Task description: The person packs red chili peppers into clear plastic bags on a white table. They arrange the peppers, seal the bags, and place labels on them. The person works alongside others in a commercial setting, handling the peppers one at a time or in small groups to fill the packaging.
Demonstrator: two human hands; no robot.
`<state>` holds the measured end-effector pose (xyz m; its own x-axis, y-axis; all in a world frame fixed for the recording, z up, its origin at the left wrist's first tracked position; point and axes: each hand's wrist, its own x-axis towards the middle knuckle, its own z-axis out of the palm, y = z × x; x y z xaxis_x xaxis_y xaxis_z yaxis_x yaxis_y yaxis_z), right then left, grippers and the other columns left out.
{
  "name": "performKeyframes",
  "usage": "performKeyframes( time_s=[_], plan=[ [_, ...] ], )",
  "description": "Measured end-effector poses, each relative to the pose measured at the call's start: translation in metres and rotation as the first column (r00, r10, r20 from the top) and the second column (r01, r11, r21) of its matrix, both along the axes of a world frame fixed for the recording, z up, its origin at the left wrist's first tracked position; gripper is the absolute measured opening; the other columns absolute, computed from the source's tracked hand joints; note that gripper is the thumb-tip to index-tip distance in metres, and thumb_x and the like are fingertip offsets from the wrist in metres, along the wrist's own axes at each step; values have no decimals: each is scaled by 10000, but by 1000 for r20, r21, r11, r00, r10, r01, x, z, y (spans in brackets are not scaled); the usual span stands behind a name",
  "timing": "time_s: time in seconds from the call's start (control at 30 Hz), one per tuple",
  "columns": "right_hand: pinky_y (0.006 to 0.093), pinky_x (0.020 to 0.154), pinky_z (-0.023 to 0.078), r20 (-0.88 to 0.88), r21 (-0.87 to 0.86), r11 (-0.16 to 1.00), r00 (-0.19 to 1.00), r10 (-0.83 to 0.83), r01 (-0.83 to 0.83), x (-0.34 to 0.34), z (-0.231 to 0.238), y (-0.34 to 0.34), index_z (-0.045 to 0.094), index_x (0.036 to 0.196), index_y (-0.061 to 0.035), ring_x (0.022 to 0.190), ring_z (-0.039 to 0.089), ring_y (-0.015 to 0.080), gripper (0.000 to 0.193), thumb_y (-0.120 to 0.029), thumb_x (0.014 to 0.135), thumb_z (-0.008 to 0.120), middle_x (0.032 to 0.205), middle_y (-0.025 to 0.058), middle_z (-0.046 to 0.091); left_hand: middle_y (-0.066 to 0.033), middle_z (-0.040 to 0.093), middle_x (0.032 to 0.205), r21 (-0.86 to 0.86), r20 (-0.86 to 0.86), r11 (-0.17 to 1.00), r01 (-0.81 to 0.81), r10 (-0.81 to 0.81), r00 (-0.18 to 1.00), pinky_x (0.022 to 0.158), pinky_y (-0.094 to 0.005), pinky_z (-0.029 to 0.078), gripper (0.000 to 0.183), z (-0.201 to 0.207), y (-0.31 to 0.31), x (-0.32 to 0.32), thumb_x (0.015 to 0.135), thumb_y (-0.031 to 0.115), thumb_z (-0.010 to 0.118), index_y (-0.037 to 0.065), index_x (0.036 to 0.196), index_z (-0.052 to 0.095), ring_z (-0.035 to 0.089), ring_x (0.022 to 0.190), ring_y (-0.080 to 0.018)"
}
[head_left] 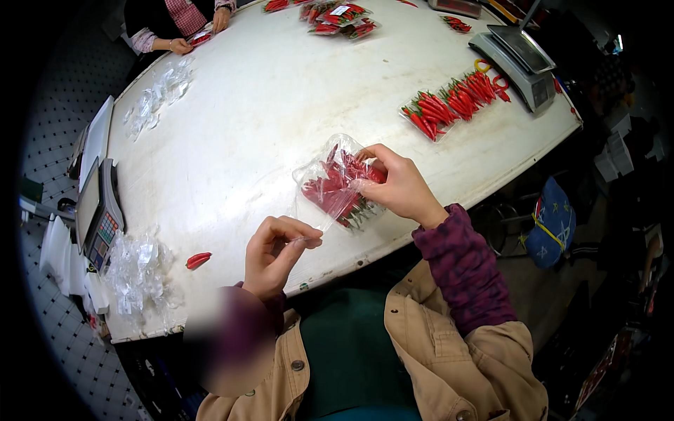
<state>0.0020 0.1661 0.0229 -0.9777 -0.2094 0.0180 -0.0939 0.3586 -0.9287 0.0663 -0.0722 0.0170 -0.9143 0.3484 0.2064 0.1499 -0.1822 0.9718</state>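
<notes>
In front of me on the white table, a clear plastic bag (328, 188) holds several red chilli peppers with green stems. My left hand (275, 251) pinches a thin corner of the bag's film, pulled out toward me and to the left. With bent fingers and thumb, my right hand (399, 184) grips the bag's upper right side, over the chillies. Part of the bag and its contents is hidden behind the right fingers. A few loose red chillies (199, 260) lie to the left of my left hand.
Chillies in clear packs (453, 104) lie at right, beside a weighing scale (519, 67) and scissors (501, 85). Crumpled clear bags (140, 270) fill the near left, next to another scale (100, 210). More filled bags (340, 17) sit at the far side, where a person handles chillies.
</notes>
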Motion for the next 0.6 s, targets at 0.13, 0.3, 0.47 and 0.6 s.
performKeyframes(
  time_s=[0.13,0.3,0.47,0.6],
  plan=[
    [341,624,503,-181,171,985,983,20,11,8,8,-4,551,1083,-42,686,640,297,388,-176,739,670,810,170,648,-162,630,946,-346,76,932,112,-91,993,757,-291,504,79,3,-15,-9,862,-12,530,-3,940,525,609,814,-165],
    [364,597,494,-550,313,950,815,184,-3,14,5,-6,567,1086,-98,670,620,286,391,-145,708,660,791,106,632,-99,628,978,-392,63,915,-99,134,989,697,-238,460,293,25,-43,-22,768,35,612,-9,1045,528,560,772,-102],
    [343,571,468,-691,448,887,588,421,-109,18,20,-18,586,1061,-140,644,596,216,389,-116,679,652,714,38,575,-119,501,1290,-530,-322,845,-69,-125,939,968,-330,396,765,50,-2,-46,661,116,784,43,1329,419,483,1197,-253],
    [343,600,454,-789,439,898,496,364,39,10,13,-21,589,1038,-164,657,585,195,379,-131,670,672,731,-12,572,-116,640,1071,-481,-143,875,59,-144,979,845,-275,481,513,25,13,-48,743,13,704,14,1226,531,618,973,-165]
  ],
)
